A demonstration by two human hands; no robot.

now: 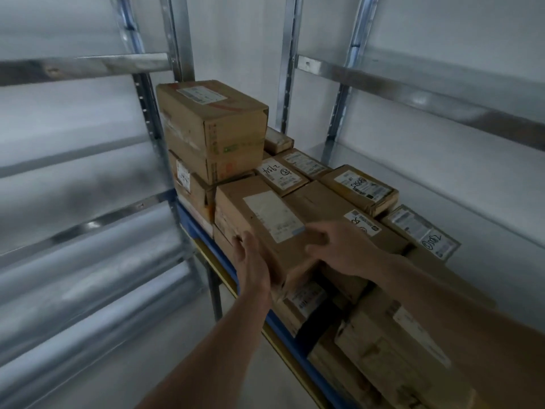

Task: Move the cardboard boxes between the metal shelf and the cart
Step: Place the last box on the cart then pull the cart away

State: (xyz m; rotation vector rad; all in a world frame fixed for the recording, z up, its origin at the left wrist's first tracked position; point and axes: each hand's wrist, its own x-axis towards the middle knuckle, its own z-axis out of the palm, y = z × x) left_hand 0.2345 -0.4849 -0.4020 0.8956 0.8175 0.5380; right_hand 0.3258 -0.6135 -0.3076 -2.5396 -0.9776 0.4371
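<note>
Two bare forearms reach in from the bottom of the head view toward a cart (193, 224) with a blue rail, loaded with cardboard parcels. The long cardboard box (236, 202), bearing a pale shipping label, lies on top of the pile at the cart's near left edge, one end pointing at the tall box stack (212, 125) behind it.

The left hand (250, 262) is set flat against the box's near left side. Its fingers (250, 246) are straight and close together, and the thumb sits up by the top edge. The right hand (342, 247) lies across the box's top face toward its right side. Its fingers (317, 242) are bent and touch the cardboard just beside the label, but blur hides whether they clamp it or merely rest there. The box sits between the two hands, and its underside appears to be resting on the parcels beneath.

Around the cart, the metal shelf (413, 90) shows bare galvanised beams and empty levels to the left and right. No box is seen on it. Smaller labelled boxes (358, 187) crowd the cart's far side, and more fill its near right corner.

By this evidence the job looks barely begun. The load is on the cart, and this box appears about to be lifted off as one of the first, with many more left to shift.
</note>
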